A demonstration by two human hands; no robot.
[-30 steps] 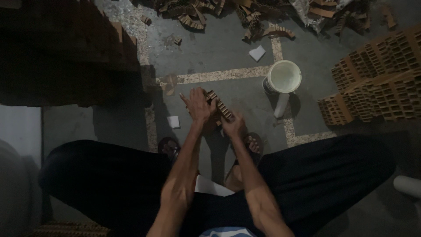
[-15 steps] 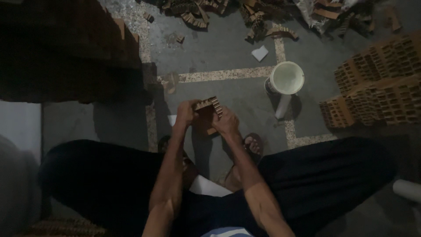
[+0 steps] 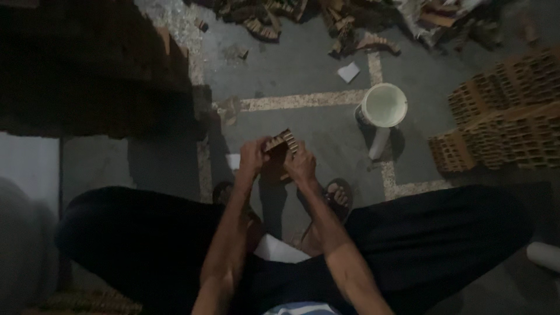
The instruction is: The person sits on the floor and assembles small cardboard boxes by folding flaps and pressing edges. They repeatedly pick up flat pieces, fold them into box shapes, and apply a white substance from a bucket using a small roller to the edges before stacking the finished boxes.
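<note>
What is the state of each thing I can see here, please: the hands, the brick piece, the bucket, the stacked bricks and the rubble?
Left hand: closed on the brick piece.
Right hand: closed on the brick piece.
Brick piece: held up above the floor, tilted, between both hands.
White bucket: upright, open on top, on the floor.
Stacked hollow bricks: piled at the right, whole.
Rubble: broken pieces scattered at the top.
Sandal: worn on a foot.

- Setting: dim brick yard or building-site work area, seen from above a seated person.
- Floor (image 3: 303, 70): grey concrete with pale inlaid strips, dusty.
- Right edge: stacked hollow clay bricks (image 3: 501, 122).
- Top centre: heap of broken brick rubble (image 3: 326, 17).
- Centre right: white bucket (image 3: 383, 106) standing on the floor.
- Upper left: dark brick stack (image 3: 87, 64).
</note>
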